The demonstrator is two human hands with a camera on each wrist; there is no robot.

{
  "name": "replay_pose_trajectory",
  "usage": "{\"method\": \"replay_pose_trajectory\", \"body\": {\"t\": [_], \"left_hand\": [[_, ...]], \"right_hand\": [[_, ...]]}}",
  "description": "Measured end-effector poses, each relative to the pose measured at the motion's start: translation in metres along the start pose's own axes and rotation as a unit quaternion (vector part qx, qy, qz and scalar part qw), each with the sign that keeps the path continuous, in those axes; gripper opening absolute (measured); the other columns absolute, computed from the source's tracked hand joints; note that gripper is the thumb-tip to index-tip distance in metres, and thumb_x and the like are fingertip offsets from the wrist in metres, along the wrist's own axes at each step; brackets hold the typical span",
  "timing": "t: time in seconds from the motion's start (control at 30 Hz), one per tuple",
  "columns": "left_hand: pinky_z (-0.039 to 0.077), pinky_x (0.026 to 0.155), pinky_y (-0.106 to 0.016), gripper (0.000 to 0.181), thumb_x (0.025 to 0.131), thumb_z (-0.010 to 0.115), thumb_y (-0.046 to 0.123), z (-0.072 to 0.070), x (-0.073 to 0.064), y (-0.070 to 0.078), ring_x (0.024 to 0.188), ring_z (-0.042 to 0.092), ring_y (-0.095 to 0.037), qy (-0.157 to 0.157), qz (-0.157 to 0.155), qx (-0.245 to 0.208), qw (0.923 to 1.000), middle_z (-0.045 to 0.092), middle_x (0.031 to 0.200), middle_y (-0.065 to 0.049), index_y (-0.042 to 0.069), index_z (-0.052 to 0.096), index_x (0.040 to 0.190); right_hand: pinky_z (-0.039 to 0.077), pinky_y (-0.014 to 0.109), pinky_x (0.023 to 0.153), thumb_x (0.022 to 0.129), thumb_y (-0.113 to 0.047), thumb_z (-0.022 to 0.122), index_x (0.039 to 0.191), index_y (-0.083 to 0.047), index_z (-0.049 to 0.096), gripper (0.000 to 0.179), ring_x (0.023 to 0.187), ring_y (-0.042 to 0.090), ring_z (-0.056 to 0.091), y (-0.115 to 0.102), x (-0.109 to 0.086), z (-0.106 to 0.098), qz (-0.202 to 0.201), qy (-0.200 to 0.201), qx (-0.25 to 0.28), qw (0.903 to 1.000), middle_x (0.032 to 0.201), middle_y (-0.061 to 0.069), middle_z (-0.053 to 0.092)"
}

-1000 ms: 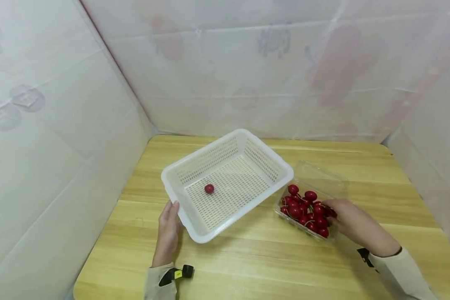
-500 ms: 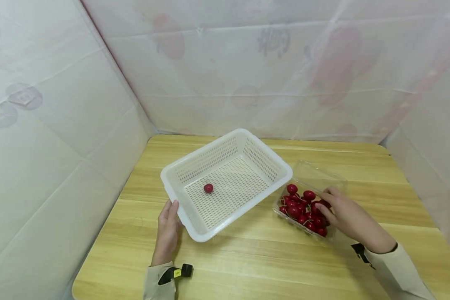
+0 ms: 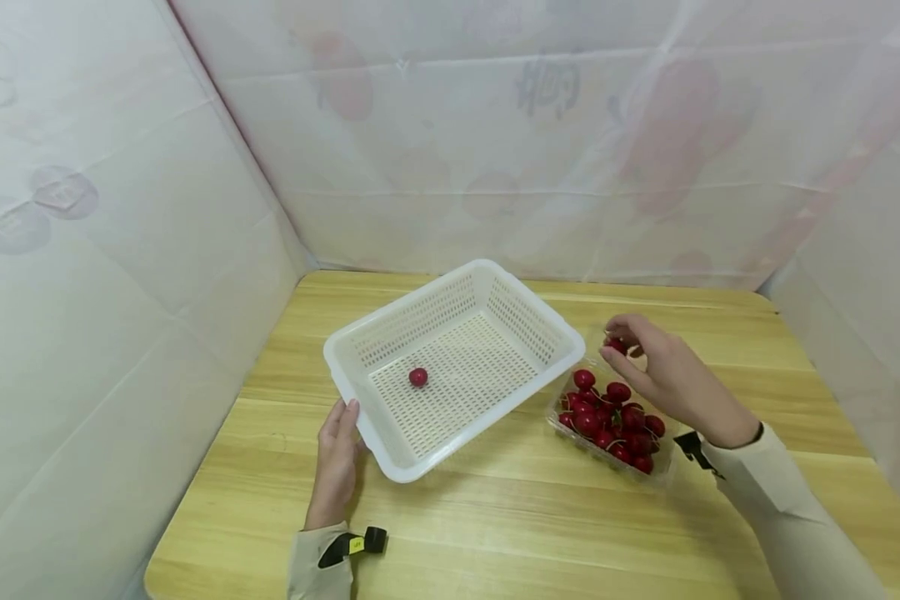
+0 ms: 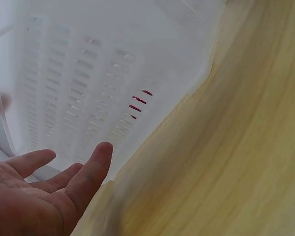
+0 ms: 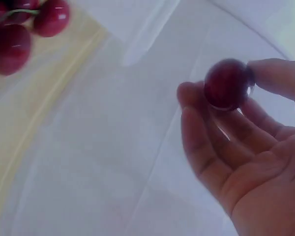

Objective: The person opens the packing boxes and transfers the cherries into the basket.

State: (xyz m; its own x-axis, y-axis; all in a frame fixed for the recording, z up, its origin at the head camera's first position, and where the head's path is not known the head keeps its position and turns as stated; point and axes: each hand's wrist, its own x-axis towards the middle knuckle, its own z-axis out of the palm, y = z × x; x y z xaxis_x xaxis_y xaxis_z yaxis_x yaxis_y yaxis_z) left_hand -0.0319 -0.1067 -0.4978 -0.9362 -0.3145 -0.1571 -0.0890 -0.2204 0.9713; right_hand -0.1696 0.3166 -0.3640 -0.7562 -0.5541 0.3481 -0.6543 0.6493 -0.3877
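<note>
A white perforated plastic basket (image 3: 495,414) stands tilted in the middle of the head view, with a single red cherry (image 3: 418,377) on its floor. My left hand (image 3: 335,468) grips its left end, thumb over the rim and fingers beneath; in the left wrist view these fingers (image 4: 96,167) lie near the perforated wall. My right hand (image 3: 671,377) pinches another cherry (image 5: 227,84) between thumb and fingertips, raised above the far side of a clear plastic box (image 3: 598,461). Many cherries (image 3: 607,421), some with stems, fill that box.
The wooden table (image 3: 510,533) carries the basket and box close together, the box to the right. A pale printed curtain (image 3: 450,167) encloses the back and both sides. Black straps with small devices (image 3: 375,540) sit on the wrists.
My right hand has picked a cherry from the box, lifting it up and away toward the back. My left hand and the basket stay in place.
</note>
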Motion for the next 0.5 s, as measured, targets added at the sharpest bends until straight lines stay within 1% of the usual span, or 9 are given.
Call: {"method": "replay_pose_trajectory", "body": {"t": [0.07, 0.13, 0.27, 0.37, 0.43, 0.5], "left_hand": [[0.059, 0.101, -0.034, 0.058, 0.111, 0.044, 0.045, 0.001, 0.000, 0.000, 0.129, 0.062, -0.023, -0.001, 0.000, -0.006, 1.0000, 0.052, 0.152, -0.015, 0.011, 0.039, 0.158], [0.058, 0.102, -0.035, 0.059, 0.110, 0.045, 0.045, 0.001, -0.001, -0.001, 0.131, 0.061, -0.026, -0.003, 0.001, -0.009, 1.0000, 0.050, 0.153, -0.017, 0.012, 0.040, 0.158], [0.058, 0.103, -0.036, 0.059, 0.110, 0.044, 0.047, 0.001, -0.001, -0.001, 0.133, 0.059, -0.028, -0.006, 0.004, 0.000, 1.0000, 0.049, 0.154, -0.019, 0.013, 0.039, 0.159], [0.057, 0.103, -0.034, 0.059, 0.110, 0.043, 0.048, 0.001, -0.001, 0.000, 0.133, 0.059, -0.027, -0.005, 0.003, 0.005, 1.0000, 0.049, 0.154, -0.018, 0.014, 0.039, 0.159], [0.058, 0.103, -0.033, 0.059, 0.110, 0.044, 0.048, 0.001, -0.001, 0.000, 0.133, 0.059, -0.027, -0.002, 0.002, 0.003, 1.0000, 0.049, 0.154, -0.017, 0.014, 0.040, 0.158], [0.058, 0.102, -0.032, 0.059, 0.110, 0.044, 0.048, 0.001, -0.001, 0.000, 0.132, 0.060, -0.025, 0.002, 0.001, 0.005, 1.0000, 0.049, 0.154, -0.017, 0.014, 0.040, 0.158]], "right_hand": [[0.062, 0.037, 0.074, 0.098, -0.008, 0.071, 0.117, -0.007, 0.062, 0.021, 0.087, 0.014, 0.070, -0.003, 0.012, 0.001, -0.016, -0.008, 0.002, 0.9998, 0.101, 0.001, 0.072], [0.061, 0.036, 0.072, 0.099, -0.009, 0.070, 0.117, -0.009, 0.063, 0.019, 0.086, 0.013, 0.069, -0.006, 0.023, 0.002, -0.036, -0.016, 0.004, 0.9992, 0.100, 0.000, 0.070], [0.056, 0.025, 0.064, 0.099, -0.008, 0.069, 0.119, -0.011, 0.066, 0.020, 0.081, 0.008, 0.065, -0.011, 0.047, 0.007, -0.090, -0.006, 0.015, 0.9958, 0.102, 0.000, 0.071], [0.052, 0.020, 0.062, 0.099, -0.008, 0.069, 0.114, -0.012, 0.073, 0.016, 0.079, 0.006, 0.060, -0.017, 0.068, 0.011, -0.126, 0.000, 0.034, 0.9915, 0.102, -0.002, 0.071], [0.050, 0.021, 0.063, 0.100, -0.010, 0.068, 0.111, -0.014, 0.075, 0.013, 0.078, 0.005, 0.057, -0.022, 0.083, 0.015, -0.134, -0.016, 0.046, 0.9898, 0.102, -0.003, 0.071], [0.054, 0.023, 0.066, 0.102, -0.014, 0.067, 0.113, -0.012, 0.075, 0.014, 0.081, 0.006, 0.059, -0.027, 0.098, 0.021, -0.135, -0.049, 0.058, 0.9879, 0.105, -0.002, 0.071]]}}
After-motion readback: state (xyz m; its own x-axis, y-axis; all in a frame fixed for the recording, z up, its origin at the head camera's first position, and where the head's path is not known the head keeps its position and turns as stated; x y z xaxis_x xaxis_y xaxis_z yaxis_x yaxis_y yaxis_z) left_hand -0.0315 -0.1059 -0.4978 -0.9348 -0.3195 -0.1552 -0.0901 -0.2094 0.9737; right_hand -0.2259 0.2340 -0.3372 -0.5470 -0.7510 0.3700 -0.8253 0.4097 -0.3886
